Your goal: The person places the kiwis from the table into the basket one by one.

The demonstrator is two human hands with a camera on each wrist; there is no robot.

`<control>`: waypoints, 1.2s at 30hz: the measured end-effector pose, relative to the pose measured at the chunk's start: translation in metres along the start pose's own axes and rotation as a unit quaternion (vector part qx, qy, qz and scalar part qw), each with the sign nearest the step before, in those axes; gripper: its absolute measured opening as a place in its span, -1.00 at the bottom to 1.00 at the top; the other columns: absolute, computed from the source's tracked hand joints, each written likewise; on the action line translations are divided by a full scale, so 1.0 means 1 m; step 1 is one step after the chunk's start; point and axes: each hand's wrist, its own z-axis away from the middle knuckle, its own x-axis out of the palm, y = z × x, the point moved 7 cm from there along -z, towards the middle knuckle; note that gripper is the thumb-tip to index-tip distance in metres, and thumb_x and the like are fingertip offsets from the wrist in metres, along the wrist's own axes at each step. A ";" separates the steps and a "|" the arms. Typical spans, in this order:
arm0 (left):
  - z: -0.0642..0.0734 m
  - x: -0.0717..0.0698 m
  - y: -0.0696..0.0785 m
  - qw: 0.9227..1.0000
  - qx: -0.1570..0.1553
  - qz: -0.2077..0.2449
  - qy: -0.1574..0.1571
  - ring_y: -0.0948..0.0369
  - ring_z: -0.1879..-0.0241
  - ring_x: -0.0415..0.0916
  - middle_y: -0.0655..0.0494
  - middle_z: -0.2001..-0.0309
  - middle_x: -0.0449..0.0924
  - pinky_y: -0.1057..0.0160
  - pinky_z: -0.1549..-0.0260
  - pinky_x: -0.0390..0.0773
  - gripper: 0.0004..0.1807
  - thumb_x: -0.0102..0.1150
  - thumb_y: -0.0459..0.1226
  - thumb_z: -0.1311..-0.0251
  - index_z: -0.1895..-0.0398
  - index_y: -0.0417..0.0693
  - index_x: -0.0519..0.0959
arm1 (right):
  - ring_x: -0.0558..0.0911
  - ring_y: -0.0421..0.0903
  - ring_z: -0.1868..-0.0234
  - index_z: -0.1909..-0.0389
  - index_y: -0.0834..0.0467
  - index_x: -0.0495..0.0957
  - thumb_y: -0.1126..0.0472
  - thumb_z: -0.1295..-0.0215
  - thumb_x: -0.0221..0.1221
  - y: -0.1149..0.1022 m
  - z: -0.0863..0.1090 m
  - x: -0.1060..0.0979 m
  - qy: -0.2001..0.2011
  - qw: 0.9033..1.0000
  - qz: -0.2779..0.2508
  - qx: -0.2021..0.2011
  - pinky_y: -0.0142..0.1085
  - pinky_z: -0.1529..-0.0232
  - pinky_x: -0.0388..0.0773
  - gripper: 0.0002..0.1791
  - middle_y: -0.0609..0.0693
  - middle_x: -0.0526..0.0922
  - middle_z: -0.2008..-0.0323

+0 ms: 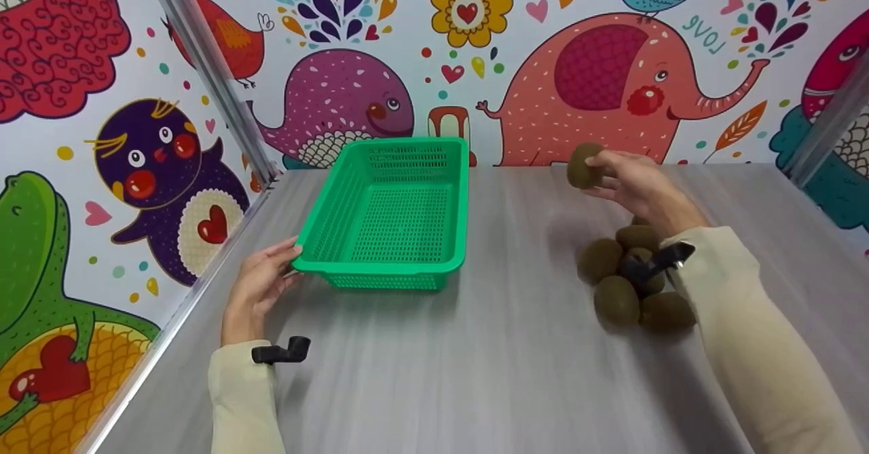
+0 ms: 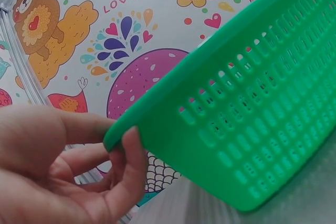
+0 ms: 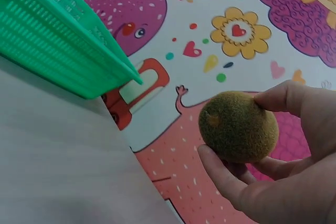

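Observation:
A brown, fuzzy kiwi (image 1: 582,166) is held up over the table between the thumb and fingers of my right hand (image 1: 631,181). In the right wrist view the same kiwi (image 3: 239,127) shows its blunt end. My left hand (image 1: 261,284) pinches the near left corner of a green plastic basket (image 1: 380,266), thumb and fingers at its rim, as the left wrist view shows. The slotted floor of the basket is bare. Below my right forearm several more kiwis (image 1: 616,303) lie in a cluster, partly hidden by the wrist and sleeve.
The grey table (image 1: 475,372) runs back to a wall (image 1: 475,101) printed with cartoon animals. A metal post (image 1: 210,67) stands at the back left corner, and a printed side panel (image 1: 136,237) borders the left edge. Black camera mounts (image 1: 282,351) sit on both wrists.

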 end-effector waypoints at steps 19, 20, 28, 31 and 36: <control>-0.001 0.005 0.003 0.999 0.009 -0.035 -0.029 0.43 0.27 0.62 0.38 0.22 0.65 0.43 0.22 0.65 -0.35 0.06 -0.26 -0.48 -0.54 -0.24 0.13 | 0.39 0.09 -0.38 -0.44 0.25 0.21 0.14 -0.41 0.13 -0.008 -0.041 0.102 -0.026 0.999 0.020 -0.016 -0.15 -0.32 0.52 -0.35 0.10 0.21 -0.43; 0.000 0.004 0.003 0.999 0.008 -0.036 -0.029 0.43 0.27 0.62 0.38 0.22 0.65 0.43 0.21 0.65 -0.34 0.06 -0.26 -0.47 -0.54 -0.25 0.13 | 0.40 0.10 -0.37 -0.45 0.24 0.19 0.14 -0.40 0.14 -0.007 -0.042 0.107 -0.028 0.999 0.017 -0.017 -0.15 -0.31 0.52 -0.34 0.11 0.21 -0.43; 0.000 0.004 0.002 0.998 0.009 -0.043 -0.034 0.41 0.24 0.63 0.34 0.19 0.64 0.41 0.17 0.67 -0.34 0.06 -0.26 -0.47 -0.53 -0.27 0.13 | 0.47 0.09 -0.30 -0.43 0.23 0.22 0.14 -0.42 0.15 -0.002 -0.052 0.142 -0.032 0.999 -0.035 -0.023 -0.16 -0.26 0.56 -0.37 0.12 0.30 -0.36; -0.001 0.004 0.001 0.998 0.006 -0.046 -0.034 0.41 0.24 0.63 0.35 0.18 0.63 0.41 0.17 0.67 -0.34 0.06 -0.25 -0.47 -0.54 -0.25 0.12 | 0.48 0.08 -0.30 -0.43 0.23 0.22 0.15 -0.44 0.15 -0.003 -0.056 0.156 -0.040 0.997 -0.058 -0.026 -0.15 -0.27 0.55 -0.38 0.13 0.32 -0.36; -0.002 0.003 0.000 0.999 0.001 -0.042 -0.033 0.40 0.23 0.63 0.36 0.18 0.63 0.38 0.11 0.68 -0.33 0.08 -0.24 -0.47 -0.54 -0.24 0.13 | 0.49 0.08 -0.31 -0.46 0.25 0.18 0.15 -0.46 0.14 0.000 -0.060 0.178 -0.056 0.994 -0.088 -0.030 -0.16 -0.29 0.54 -0.36 0.16 0.32 -0.36</control>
